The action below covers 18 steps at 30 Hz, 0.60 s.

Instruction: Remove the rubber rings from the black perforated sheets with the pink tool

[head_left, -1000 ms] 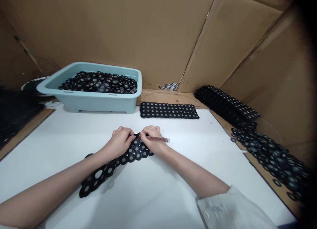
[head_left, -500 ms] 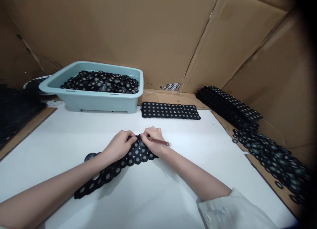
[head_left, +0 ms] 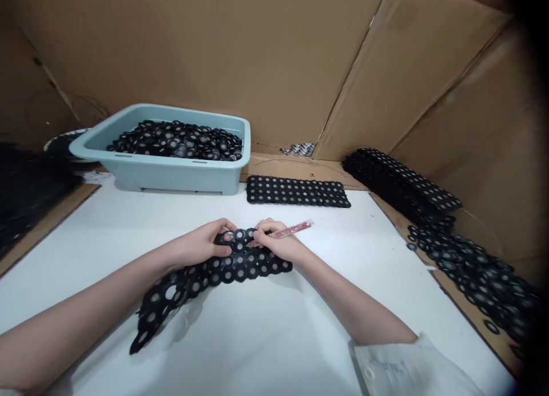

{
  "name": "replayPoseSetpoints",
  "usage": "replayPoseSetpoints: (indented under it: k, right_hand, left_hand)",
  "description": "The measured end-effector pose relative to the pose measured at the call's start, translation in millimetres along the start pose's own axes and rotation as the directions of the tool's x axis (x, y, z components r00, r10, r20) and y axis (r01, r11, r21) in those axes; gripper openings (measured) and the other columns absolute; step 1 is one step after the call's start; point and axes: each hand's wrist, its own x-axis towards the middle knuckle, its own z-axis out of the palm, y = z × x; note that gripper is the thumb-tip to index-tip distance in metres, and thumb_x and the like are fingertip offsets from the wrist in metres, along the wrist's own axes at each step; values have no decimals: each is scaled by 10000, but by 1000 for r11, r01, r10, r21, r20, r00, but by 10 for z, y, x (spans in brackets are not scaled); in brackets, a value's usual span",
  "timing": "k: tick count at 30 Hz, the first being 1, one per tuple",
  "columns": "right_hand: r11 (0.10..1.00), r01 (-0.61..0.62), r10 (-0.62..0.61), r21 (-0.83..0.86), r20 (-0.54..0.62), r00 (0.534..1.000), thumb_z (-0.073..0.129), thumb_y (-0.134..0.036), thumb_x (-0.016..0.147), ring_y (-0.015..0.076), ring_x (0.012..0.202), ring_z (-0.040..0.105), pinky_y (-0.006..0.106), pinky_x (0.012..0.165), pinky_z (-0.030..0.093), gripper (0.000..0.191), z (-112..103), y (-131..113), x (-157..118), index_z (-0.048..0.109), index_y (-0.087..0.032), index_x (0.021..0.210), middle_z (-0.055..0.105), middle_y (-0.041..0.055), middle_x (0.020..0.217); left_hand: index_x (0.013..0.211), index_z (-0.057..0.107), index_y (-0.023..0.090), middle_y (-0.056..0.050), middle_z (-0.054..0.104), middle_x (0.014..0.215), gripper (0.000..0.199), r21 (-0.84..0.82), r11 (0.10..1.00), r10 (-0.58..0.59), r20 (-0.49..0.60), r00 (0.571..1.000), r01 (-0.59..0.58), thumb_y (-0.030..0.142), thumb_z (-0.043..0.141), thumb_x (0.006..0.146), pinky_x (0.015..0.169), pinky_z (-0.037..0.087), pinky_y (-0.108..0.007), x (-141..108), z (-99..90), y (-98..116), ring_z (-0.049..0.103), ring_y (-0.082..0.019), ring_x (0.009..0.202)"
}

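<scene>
A strip of joined black discs with pale round centres (head_left: pixel 240 260) lies across the middle of the white table, its left end twisted and hanging lower. With thumb and fingers my left hand (head_left: pixel 210 243) pinches its upper edge. Closed around a slim tool with a clear reddish handle (head_left: pixel 291 230), my right hand (head_left: pixel 274 239) rests at the right part of the strip. The tool's thin tip meets the discs near my left fingers; its exact kind is hard to make out.
A light blue tub (head_left: pixel 171 176) of loose black discs stands at the back left. Behind my hands lies a flat disc panel (head_left: pixel 298 191). Stacked panels (head_left: pixel 398 182) and a pile of loose discs (head_left: pixel 476 276) line the right edge. Cardboard walls (head_left: pixel 257 59) enclose the table.
The strip has been spread flatter, showing more discs between my hands. The tool's handle has swung from pointing slightly down to pointing up right. My left thumb has moved down onto the strip's face.
</scene>
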Motion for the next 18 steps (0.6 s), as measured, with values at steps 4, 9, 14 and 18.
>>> replayPoseSetpoints:
  k: [4,9,14,18]
  right_hand:
    - [990,-1,-7,-140,-55,998,442,-228,804,153,820,475,317,798,311,292,42,-63,-29,477,-174,520,577,-11,679]
    - [970,52,-78,-239,-100,992,458,-243,819,149,839,440,320,787,281,293,119,-125,-89,441,-165,537,582,-19,709]
    - [811,72,-176,-580,-124,977,435,-252,830,192,852,409,346,751,283,206,354,-98,-121,512,-174,656,574,45,819]
    - [708,39,-195,-705,-142,970,401,-272,843,228,883,415,388,773,283,212,371,-107,-69,559,-168,747,552,94,867]
  left_hand:
    - [947,512,190,-17,572,1000,308,-194,979,-25,169,985,59,331,539,674,799,375,-270,-11,-81,70,509,-207,962]
    - [660,488,171,14,528,657,237,152,988,-16,1,1000,16,405,514,686,570,316,-246,19,23,66,492,-165,650]
    - [568,387,188,17,456,563,220,322,943,-12,-227,974,86,346,446,709,536,272,-258,7,253,46,442,-155,577]
    - [615,412,190,13,481,600,225,205,973,-52,-245,968,104,376,403,742,535,297,-260,-67,333,84,451,-165,592]
